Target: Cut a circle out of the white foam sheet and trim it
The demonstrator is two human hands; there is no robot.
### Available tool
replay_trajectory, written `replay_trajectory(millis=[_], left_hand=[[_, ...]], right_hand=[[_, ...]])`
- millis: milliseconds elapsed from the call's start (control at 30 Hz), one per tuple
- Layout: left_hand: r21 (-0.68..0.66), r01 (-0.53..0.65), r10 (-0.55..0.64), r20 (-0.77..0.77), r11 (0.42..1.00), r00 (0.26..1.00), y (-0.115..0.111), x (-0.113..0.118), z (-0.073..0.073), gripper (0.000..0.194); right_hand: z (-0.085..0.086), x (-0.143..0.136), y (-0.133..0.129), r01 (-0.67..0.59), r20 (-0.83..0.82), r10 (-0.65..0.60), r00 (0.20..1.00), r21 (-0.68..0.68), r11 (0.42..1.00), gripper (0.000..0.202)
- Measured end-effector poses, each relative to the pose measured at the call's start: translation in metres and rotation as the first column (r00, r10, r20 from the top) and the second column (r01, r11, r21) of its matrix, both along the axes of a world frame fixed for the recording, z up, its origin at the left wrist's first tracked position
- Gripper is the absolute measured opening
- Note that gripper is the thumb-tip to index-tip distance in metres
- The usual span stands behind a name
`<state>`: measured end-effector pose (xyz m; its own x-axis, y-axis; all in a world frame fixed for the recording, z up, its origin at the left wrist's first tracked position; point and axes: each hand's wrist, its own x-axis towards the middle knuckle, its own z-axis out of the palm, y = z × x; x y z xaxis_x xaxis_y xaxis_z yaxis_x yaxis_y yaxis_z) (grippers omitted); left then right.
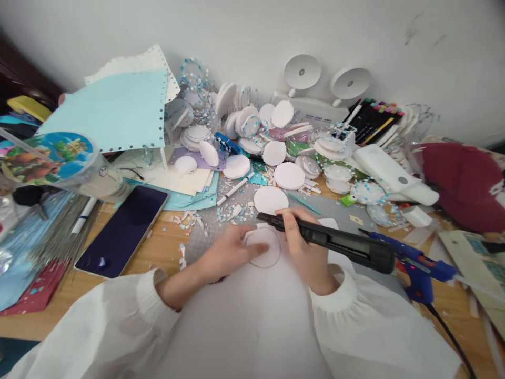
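Note:
My right hand [305,250] is closed around a black utility knife [347,246]. The knife's tip points left, over the far edge of a white foam sheet [252,316]. A circle outline [272,258] is drawn on that sheet near its far edge. My left hand [229,251] grips the sheet there, its thumb lying across the circle and its other fingers partly hidden at the edge. Just beyond the knife lies a white foam disc [271,200]. The blade itself is too small to make out.
A blue glue gun [424,268] with a cord lies right of the knife. A phone [124,231] and a lidded cup [74,163] stand at left. Many white discs [289,175], paper scraps and a marker [235,188] cover the back; a white lamp [315,109] stands behind.

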<state>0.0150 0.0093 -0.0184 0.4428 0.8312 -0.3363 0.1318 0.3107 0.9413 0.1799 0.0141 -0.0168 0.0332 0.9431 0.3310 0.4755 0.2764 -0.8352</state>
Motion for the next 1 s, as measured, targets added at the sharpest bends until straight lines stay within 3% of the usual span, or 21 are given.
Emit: replay_trajectory(millis=[1000], left_hand=[[-0.050,0.015,-0.017,-0.031,0.999,0.999,0.0000,-0.0007,0.0042,0.029]], right_hand=[[0.0043,0.0041,-0.0017,-0.036,-0.003,0.036,0.999,0.054,0.998,0.020]])
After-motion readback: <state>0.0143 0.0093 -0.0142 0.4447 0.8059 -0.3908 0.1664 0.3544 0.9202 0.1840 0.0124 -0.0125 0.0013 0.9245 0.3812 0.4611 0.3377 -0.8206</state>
